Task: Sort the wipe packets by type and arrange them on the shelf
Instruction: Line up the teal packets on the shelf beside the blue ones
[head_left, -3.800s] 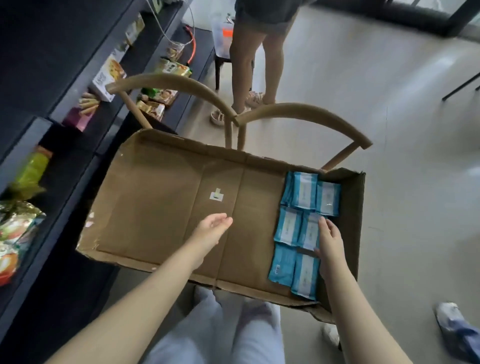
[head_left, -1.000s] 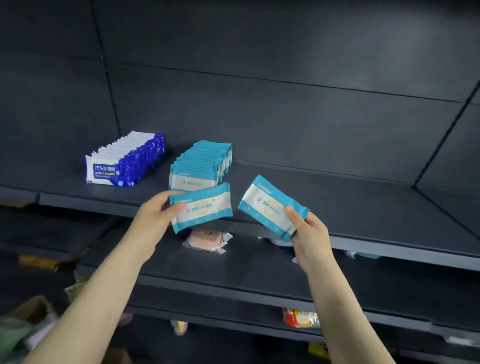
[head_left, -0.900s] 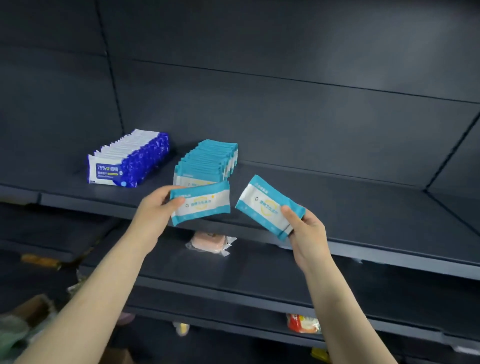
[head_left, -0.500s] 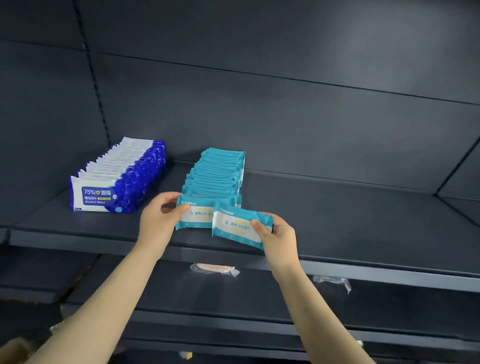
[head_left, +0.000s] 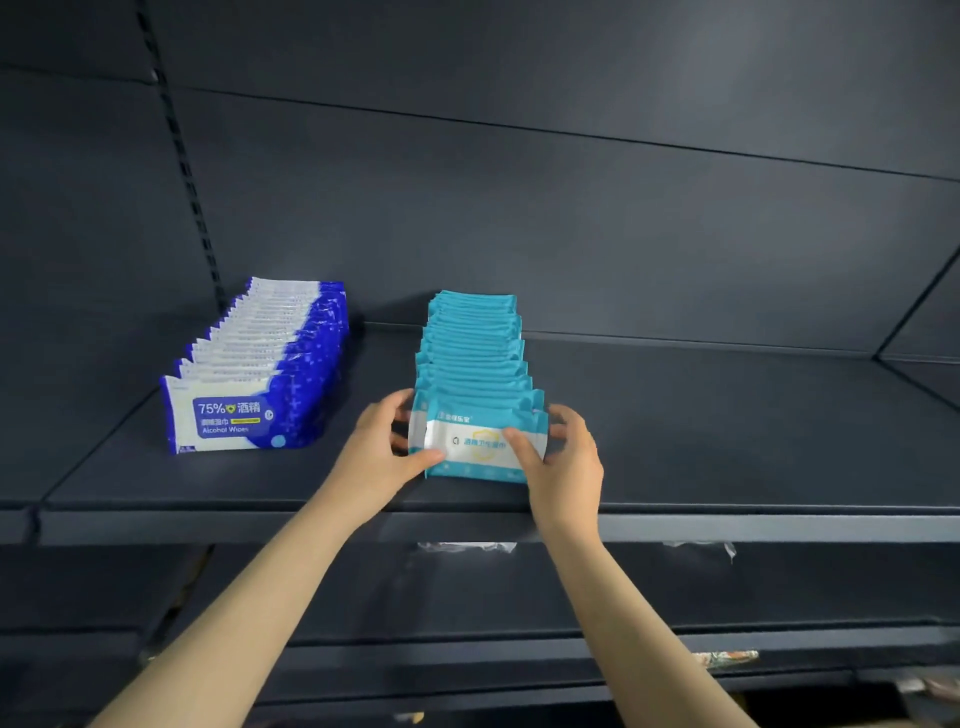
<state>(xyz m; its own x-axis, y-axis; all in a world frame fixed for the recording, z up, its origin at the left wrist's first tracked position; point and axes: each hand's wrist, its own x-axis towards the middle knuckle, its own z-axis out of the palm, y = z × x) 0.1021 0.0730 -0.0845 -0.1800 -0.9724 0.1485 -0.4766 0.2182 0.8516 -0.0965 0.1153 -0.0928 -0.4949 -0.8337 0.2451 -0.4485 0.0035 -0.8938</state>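
At centre frame, upright at the near end of the teal row (head_left: 475, 343) on the dark shelf (head_left: 727, 441) — the front teal packet (head_left: 480, 447), label facing out, pressed against the packets behind it. Gripped at its left end by the left hand (head_left: 384, 447) (thumb on the face, fingers curled behind) and at its right end by the right hand (head_left: 563, 457), thumb likewise across the label, fingers wrapped round the edge. Toward the left of the frame, well apart from the teal row, a second line of blue-and-white alcohol wipe packets (head_left: 270, 364) running back to the rear wall — and under the shelf lip, a scrap of clear wrap (head_left: 467, 546), too blurred to make out.
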